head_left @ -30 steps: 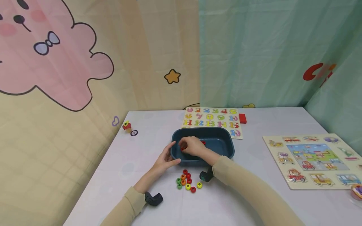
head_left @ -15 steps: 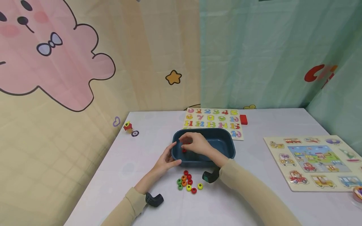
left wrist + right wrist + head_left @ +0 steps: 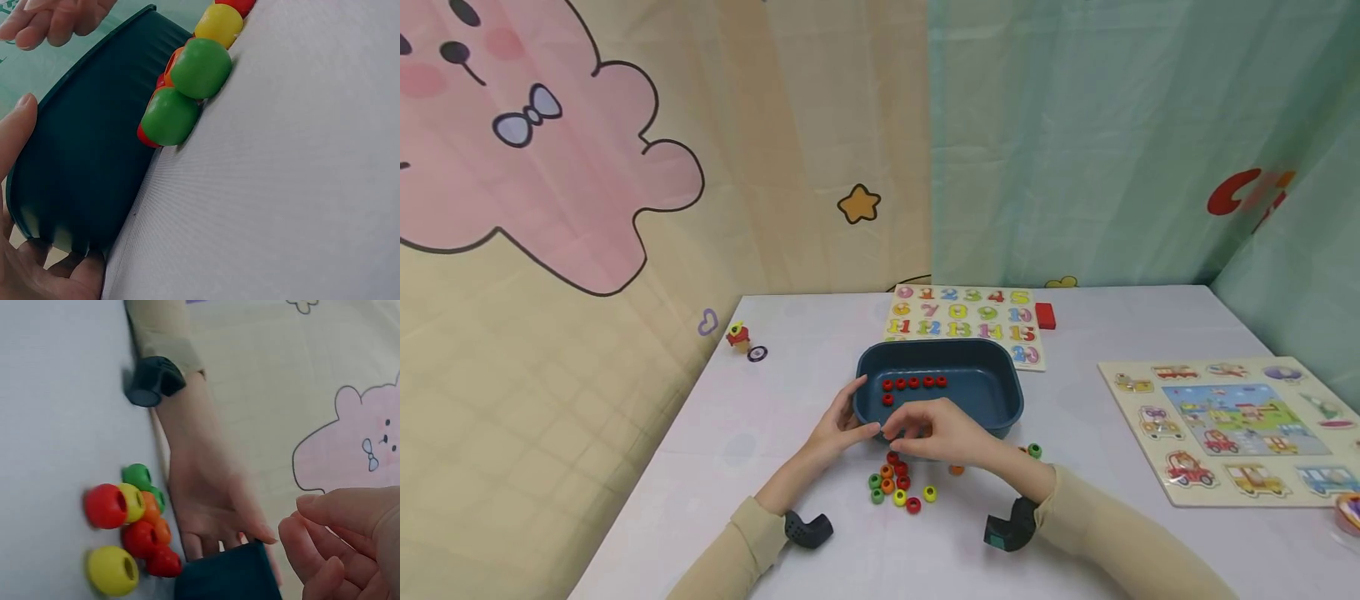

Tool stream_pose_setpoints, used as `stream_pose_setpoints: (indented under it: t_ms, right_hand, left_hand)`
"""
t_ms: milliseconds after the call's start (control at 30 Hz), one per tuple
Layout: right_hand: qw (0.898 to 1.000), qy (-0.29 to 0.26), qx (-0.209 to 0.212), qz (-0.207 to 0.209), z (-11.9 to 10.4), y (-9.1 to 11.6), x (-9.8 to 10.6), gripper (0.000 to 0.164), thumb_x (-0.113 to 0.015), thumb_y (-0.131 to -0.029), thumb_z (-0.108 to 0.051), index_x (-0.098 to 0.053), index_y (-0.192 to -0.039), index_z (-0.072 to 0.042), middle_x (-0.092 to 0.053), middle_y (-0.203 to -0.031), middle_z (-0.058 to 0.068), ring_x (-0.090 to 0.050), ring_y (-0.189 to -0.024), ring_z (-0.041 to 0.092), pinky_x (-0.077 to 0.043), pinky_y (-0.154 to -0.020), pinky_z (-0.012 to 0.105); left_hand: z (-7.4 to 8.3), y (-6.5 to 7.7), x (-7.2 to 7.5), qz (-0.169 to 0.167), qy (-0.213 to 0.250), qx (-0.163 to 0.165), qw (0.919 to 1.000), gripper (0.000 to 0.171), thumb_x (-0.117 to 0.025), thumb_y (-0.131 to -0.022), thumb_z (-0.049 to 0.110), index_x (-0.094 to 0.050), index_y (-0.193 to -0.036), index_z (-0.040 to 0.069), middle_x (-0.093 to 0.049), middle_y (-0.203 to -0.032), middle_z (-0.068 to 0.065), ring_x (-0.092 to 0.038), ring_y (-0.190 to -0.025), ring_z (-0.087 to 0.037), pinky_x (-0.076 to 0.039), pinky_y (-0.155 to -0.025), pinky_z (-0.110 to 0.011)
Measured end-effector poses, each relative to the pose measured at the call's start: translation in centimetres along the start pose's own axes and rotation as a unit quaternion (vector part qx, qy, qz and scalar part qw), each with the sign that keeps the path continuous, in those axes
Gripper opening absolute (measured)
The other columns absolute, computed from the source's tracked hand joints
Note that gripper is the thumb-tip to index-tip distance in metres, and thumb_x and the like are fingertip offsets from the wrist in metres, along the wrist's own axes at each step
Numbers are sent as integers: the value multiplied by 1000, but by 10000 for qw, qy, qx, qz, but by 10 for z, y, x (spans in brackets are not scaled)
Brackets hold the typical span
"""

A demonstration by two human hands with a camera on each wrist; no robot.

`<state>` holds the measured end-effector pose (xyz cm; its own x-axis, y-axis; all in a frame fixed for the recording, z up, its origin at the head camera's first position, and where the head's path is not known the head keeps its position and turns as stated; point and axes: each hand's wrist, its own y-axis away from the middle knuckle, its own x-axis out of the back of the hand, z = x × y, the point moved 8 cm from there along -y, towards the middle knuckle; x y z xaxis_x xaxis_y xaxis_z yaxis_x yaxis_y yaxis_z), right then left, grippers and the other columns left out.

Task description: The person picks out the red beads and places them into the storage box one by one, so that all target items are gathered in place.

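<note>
My left hand (image 3: 842, 421) grips the left end of a dark blue plastic tray (image 3: 955, 432), thumb near the front rim and fingers round the end wall (image 3: 81, 144). Inside the tray, several red beads (image 3: 913, 382) form a row, with a single red bead (image 3: 888, 400) in front of its left end. My right hand (image 3: 943, 433) hovers over the tray's front edge, its fingers loosely bent and nothing visible between them. Just below lies a cluster of red, orange, green and yellow beads (image 3: 887, 486) on the table; the right wrist view shows this cluster (image 3: 140, 540) too.
An orange bead (image 3: 957, 470) and a green bead (image 3: 1035, 450) lie by my right forearm. Behind the tray is a number puzzle board (image 3: 985, 312) beside a red block (image 3: 1045, 316). A vehicle puzzle (image 3: 1240, 433) lies at right; a small toy figure (image 3: 738, 337) stands far left.
My right hand has let go of a red bead inside the tray and drawn back towards me over the front edge, uncovering the red row. The left hand stays on the tray.
</note>
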<state>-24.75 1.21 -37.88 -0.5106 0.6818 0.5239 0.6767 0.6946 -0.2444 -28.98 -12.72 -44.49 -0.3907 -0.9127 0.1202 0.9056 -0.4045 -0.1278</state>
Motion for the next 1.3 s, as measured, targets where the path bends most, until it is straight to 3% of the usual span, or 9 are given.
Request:
stream_pose_setpoints:
  t_ms: [300,667,800,1033,1300]
  right_hand:
    - [9953,954,-170,29,19,18,-23,20,-65,-82,-23,-65,-101,-16,-61,-78,-14,-51,-59,1,-45,-53,18]
    - [9912,1282,-178,277,37,21,-29,20,-66,-81,-19,-65,-101,-20,-61,-86,-15,-47,-53,-1,-42,-46,17]
    - [9893,1402,-239,320,40,20,-30,21,-67,-80,-20,-65,-101,-22,-60,-83,-17,-46,-51,-1,-42,-45,17]
    - [9845,1709,-141,378,40,19,-30,22,-68,-79,-21,-66,-101,-22,-59,-82,-18,-46,-54,-2,-41,-48,15]
    - [9791,1961,122,533,38,21,-31,20,-70,-77,-21,-66,-97,-22,-61,-86,-16,-52,-69,-4,-45,-61,14]
  left_hand:
    - [-4,-1,0,-6,-76,-81,9999,78,-68,-80,19,-20,-141,15,-21,-145,-10,-27,-129,-25,-28,-102,-32]
    - [-6,-2,0,69,-108,46,9999,77,-67,-80,17,-21,-141,18,-21,-145,-7,-29,-128,-22,-29,-101,-32]
    - [-1,-1,-1,-12,-21,7,10000,77,-65,-81,10,-18,-142,13,-19,-145,-13,-25,-130,-27,-26,-103,-37]
    - [19,4,-7,-197,52,-89,9998,76,-62,-83,4,-14,-142,6,-14,-144,-21,-19,-130,-35,-23,-103,-43]
    - [23,5,-9,-190,86,-108,9997,77,-62,-82,4,-13,-142,5,-12,-145,-22,-18,-130,-36,-21,-103,-45]
